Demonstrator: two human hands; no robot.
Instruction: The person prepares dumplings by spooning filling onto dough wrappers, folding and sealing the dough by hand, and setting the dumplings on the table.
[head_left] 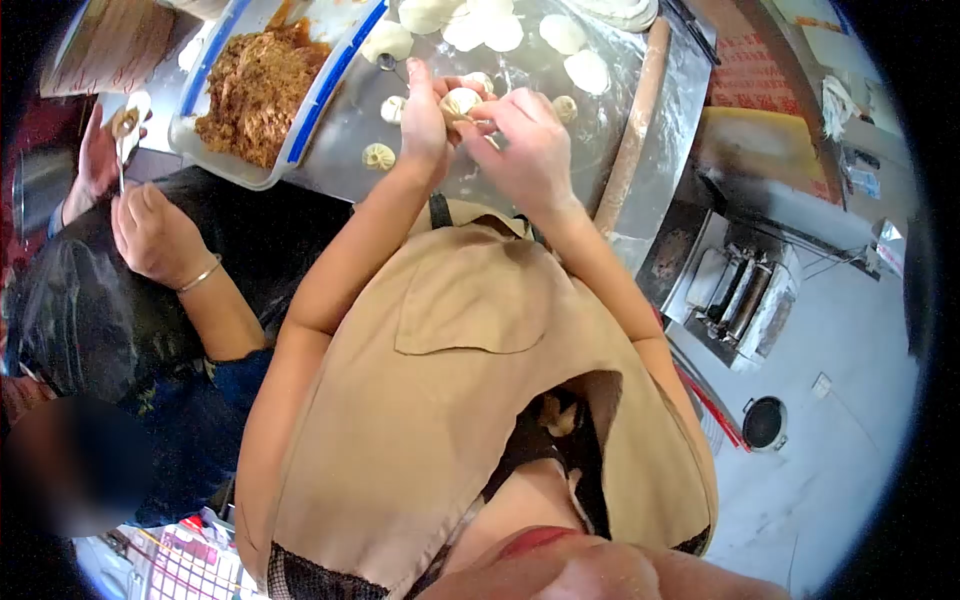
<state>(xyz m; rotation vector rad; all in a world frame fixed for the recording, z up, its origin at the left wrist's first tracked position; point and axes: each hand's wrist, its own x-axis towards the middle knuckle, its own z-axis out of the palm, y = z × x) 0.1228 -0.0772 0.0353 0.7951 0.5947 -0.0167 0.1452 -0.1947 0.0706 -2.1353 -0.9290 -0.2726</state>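
Bun point(459, 104) first, since it's the star of the head view: it's up in the top middle of the frame, over the table point(597, 130). Left hand point(425, 120) has it cupped in curled fingers, and the right hand point(525, 140) has a fingertip grip nearly closed on its edge. I'd call this the pleating step; next move wants small, even pinches, turning the bun bit by bit. It looks pale, soft and roundish, but the fingers hide too much to tell how sealed it is. Nice pleated bun point(379, 156) lower left of it.
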